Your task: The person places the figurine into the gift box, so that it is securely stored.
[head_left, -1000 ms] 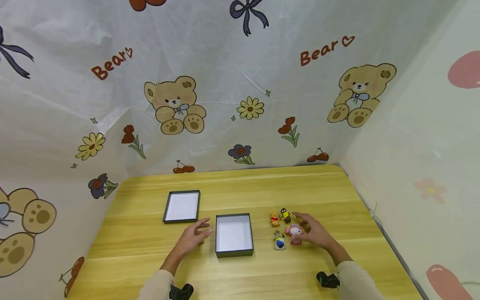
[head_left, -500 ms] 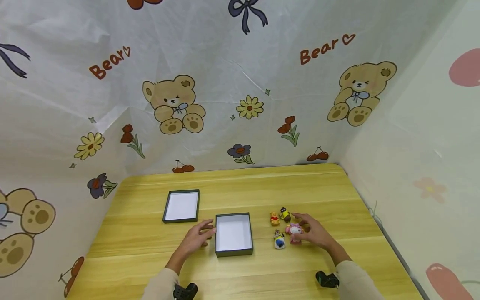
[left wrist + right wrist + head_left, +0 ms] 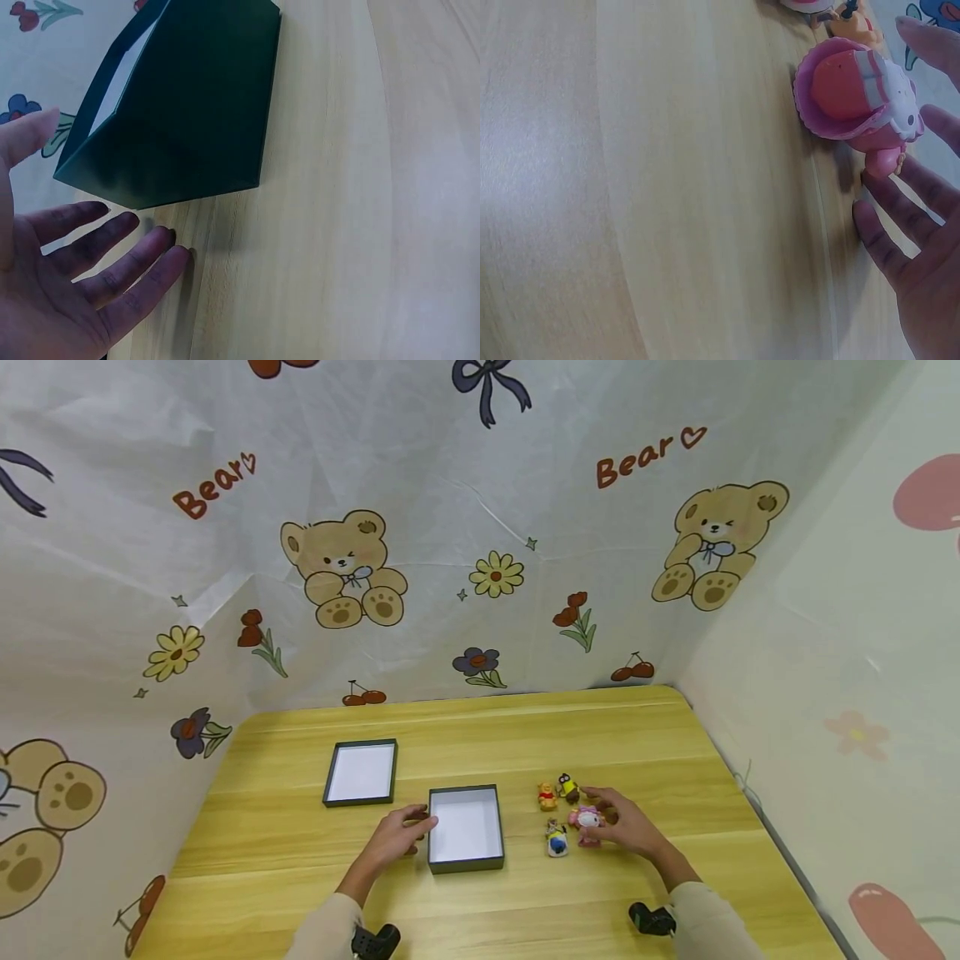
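An open dark green box (image 3: 467,865) with a white inside sits on the table. My left hand (image 3: 393,839) is at its left side, with the thumb near the rim; the left wrist view shows spread fingers (image 3: 142,289) just apart from the green wall. On the right, my right hand (image 3: 630,827) reaches around a pink figurine (image 3: 588,822) with a white face. Seen from the right wrist, its thumb stands away from the figurine, and one fingertip is close to or touching the pink foot. Close by are a bear figurine (image 3: 547,797), a yellow figurine (image 3: 568,788) and a blue-and-white figurine (image 3: 557,842).
The shallow dark-rimmed box lid (image 3: 358,802) lies inside up, behind and left of the box. The wood-grain table (image 3: 480,918) meets a patterned cloth wall (image 3: 420,668) at the back and a pale wall (image 3: 817,652) on the right.
My left hand has moved right, up to the box's left side. The right hand stays at the pink figurine, and the box, lid and figurines keep their places.
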`<state>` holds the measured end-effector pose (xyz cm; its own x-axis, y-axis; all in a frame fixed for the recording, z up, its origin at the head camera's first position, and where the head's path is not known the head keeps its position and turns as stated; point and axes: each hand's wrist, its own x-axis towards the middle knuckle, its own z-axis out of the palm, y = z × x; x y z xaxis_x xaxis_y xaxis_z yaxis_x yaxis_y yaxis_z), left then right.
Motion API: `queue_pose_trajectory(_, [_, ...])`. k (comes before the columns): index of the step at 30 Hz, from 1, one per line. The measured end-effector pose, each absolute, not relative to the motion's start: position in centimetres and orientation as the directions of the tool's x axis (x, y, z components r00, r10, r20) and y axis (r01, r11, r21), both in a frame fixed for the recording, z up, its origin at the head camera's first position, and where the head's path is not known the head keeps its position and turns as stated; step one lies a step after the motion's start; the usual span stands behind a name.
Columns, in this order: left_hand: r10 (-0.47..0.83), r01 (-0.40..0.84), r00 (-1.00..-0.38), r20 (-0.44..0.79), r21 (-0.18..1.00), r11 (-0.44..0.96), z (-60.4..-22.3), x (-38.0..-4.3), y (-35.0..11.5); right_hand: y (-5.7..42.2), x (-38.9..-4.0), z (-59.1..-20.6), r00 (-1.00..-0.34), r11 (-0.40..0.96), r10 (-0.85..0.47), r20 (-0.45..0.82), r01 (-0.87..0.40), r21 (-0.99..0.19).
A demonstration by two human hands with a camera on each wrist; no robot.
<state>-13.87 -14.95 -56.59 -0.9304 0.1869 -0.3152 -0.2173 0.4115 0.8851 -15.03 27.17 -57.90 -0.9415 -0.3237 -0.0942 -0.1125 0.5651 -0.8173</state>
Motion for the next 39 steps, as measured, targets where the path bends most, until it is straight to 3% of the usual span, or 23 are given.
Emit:
queue_pose_trajectory(16, [0.172, -0.301, -0.91, -0.377, 0.886, 0.352, -56.6, -13.9, -14.0, 27.0, -15.0, -57.6, -0.92, 0.522, -0.386, -0.067, -0.158, -0.838])
queue_pose_trajectory(39, [0.145, -0.345, -0.905, -0.4, 0.889, 0.301, -56.7, -13.7, -13.7, 27.4, -15.2, -58.0, -0.926, 0.546, -0.37, -0.079, -0.148, -0.825])
